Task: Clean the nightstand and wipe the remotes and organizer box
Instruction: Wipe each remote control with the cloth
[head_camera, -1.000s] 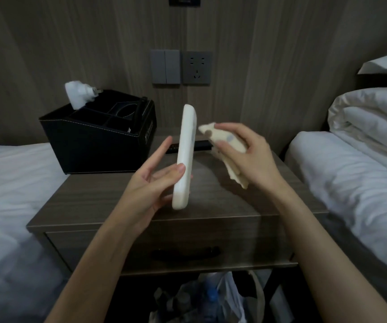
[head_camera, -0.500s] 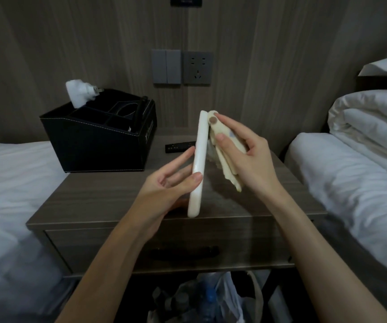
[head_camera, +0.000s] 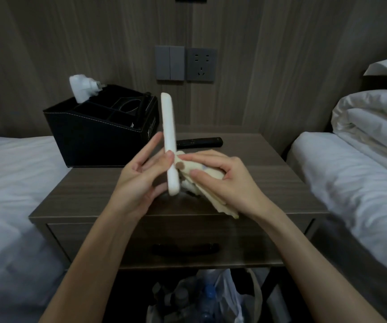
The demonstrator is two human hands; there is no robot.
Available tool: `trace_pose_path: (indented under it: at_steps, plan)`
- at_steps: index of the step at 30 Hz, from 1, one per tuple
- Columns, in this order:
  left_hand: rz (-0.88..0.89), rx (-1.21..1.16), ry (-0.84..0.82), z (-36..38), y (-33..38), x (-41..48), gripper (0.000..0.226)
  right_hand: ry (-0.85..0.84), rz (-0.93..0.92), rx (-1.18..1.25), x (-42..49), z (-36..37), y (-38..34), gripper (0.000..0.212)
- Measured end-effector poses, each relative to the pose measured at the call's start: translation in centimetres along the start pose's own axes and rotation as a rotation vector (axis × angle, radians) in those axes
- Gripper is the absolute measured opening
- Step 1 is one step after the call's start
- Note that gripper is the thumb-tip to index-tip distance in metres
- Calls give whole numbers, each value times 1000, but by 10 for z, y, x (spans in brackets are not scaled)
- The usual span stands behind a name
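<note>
My left hand [head_camera: 141, 180] holds a long white remote [head_camera: 168, 134] upright and edge-on above the wooden nightstand [head_camera: 99, 194]. My right hand [head_camera: 227, 180] grips a folded cream cloth [head_camera: 211, 197] and presses it against the remote's lower right side. A black remote [head_camera: 199, 142] lies flat at the back of the nightstand. The black organizer box [head_camera: 99, 136] stands at the back left, with a white plug adapter [head_camera: 80, 87] sticking out of it.
White beds flank the nightstand on the left [head_camera: 8, 183] and right [head_camera: 355, 183], the right one with a folded duvet [head_camera: 371, 127]. A light switch [head_camera: 169, 62] and socket [head_camera: 201, 65] are on the wall. A bin with plastic bags [head_camera: 201, 297] sits under the drawer.
My right hand has slid the cloth down the remote from its top end to its lower end. The remote stays upright in my left hand.
</note>
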State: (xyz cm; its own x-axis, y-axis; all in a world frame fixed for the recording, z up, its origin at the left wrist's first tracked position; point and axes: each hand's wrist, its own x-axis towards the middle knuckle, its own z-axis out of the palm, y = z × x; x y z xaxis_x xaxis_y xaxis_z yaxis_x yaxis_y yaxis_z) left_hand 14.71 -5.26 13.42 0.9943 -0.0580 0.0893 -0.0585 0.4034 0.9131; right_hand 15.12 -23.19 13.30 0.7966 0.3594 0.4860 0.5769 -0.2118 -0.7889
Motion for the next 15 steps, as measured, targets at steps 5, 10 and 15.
trace_pose_path:
  at_steps: [5, 10, 15]
  plan:
    - [16, 6, 65, -3, -1, 1, 61, -97, 44, -72, -4, -4, 2, 29]
    - [33, 40, 77, -1, -1, 2, 68, -180, 132, -78, -5, -19, -1, 29]
    - [-2, 86, -53, 6, -4, -1, 69, 262, 35, 49, 3, -29, -5, 29]
